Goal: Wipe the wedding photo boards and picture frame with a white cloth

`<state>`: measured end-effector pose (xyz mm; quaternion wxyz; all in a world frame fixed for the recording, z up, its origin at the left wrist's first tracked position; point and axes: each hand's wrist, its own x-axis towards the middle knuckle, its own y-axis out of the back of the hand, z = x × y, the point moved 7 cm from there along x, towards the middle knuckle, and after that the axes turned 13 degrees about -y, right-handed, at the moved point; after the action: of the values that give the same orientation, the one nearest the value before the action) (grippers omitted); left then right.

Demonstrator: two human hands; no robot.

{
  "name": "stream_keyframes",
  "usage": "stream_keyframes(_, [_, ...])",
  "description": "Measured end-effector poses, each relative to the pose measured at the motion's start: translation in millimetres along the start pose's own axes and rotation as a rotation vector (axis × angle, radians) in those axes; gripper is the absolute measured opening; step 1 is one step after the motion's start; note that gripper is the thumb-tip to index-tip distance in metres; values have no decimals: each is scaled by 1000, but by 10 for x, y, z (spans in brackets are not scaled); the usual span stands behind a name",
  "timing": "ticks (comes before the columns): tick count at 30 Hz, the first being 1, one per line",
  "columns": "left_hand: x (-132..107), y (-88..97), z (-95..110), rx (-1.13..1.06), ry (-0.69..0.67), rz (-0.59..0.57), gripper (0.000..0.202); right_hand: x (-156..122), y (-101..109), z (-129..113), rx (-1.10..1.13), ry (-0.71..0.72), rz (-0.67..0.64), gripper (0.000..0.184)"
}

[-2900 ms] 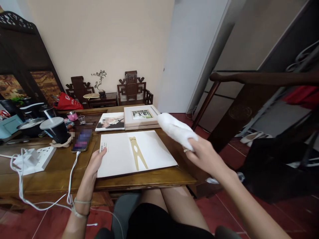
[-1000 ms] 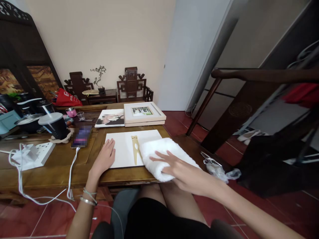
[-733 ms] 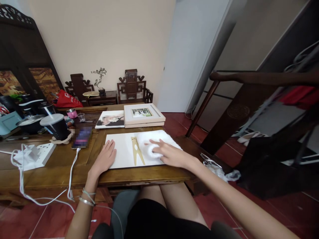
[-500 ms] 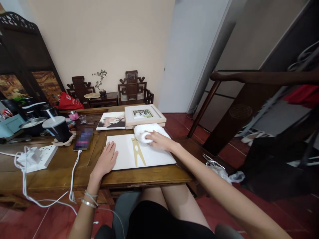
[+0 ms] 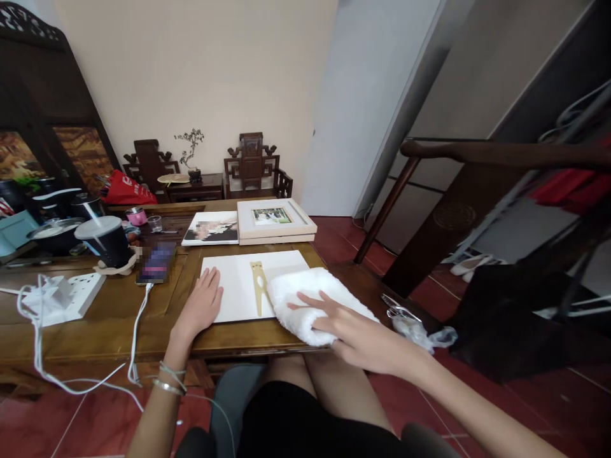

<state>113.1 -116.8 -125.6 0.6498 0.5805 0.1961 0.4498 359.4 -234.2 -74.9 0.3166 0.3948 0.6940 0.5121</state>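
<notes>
A white board (image 5: 236,289) with a tan strip (image 5: 258,286) down its middle lies flat near the front of the wooden table (image 5: 95,318). My left hand (image 5: 203,305) rests flat on the board's left edge, fingers stretched out. My right hand (image 5: 351,331) presses flat on a fluffy white cloth (image 5: 310,299) that covers the board's right half and hangs over the table's near edge.
Behind the board lie a framed picture (image 5: 274,219) and a photo print (image 5: 212,229). To the left sit a phone (image 5: 155,264) on a cable, a black lidded cup (image 5: 105,242) and a white power strip (image 5: 62,296). A dark wooden chair (image 5: 477,191) stands at the right.
My right hand slid the cloth from the board's far right corner back to its near right edge. Earlier it held the cloth lifted off the table. My left hand stayed on the board.
</notes>
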Motion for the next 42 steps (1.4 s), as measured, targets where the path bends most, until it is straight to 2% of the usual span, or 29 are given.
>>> stream_keyframes(3, [2,-4,-1,-1,-4,-14,59,268,33,108,9,11,32,46])
stream_keyframes(9, [4,7,-24,-15,-30,31,55,1119,95,475,-49,-56,130,44])
stream_keyframes(12, [3,-2,-30,-25,-28,23,56,1306,93,552,-73,-114,157,44])
stream_keyframes(15, [1,3,-31,-31,-24,46,55,1170,47,453,-62,-97,145,43])
stream_keyframes(22, [2,8,-18,-33,1,46,56,233,-74,-20,-52,-4,68,44])
stream_keyframes(26, [-1,13,-7,-31,2,25,57,-2,-96,-101,-39,47,68,46])
stream_keyframes(30, [-10,17,-4,-29,-18,34,55,199,-42,36,16,82,115,45])
stream_keyframes(36, [-16,42,17,-19,-19,16,55,1019,79,459,-23,2,184,40])
stream_keyframes(38, [-13,51,24,-21,-15,12,55,1201,111,554,-40,-39,200,39])
stream_keyframes(40, [-9,60,23,-21,-6,20,55,1224,114,580,-52,-66,204,39])
stream_keyframes(42, [-4,59,17,-20,6,25,56,1072,83,520,-55,-61,197,39])
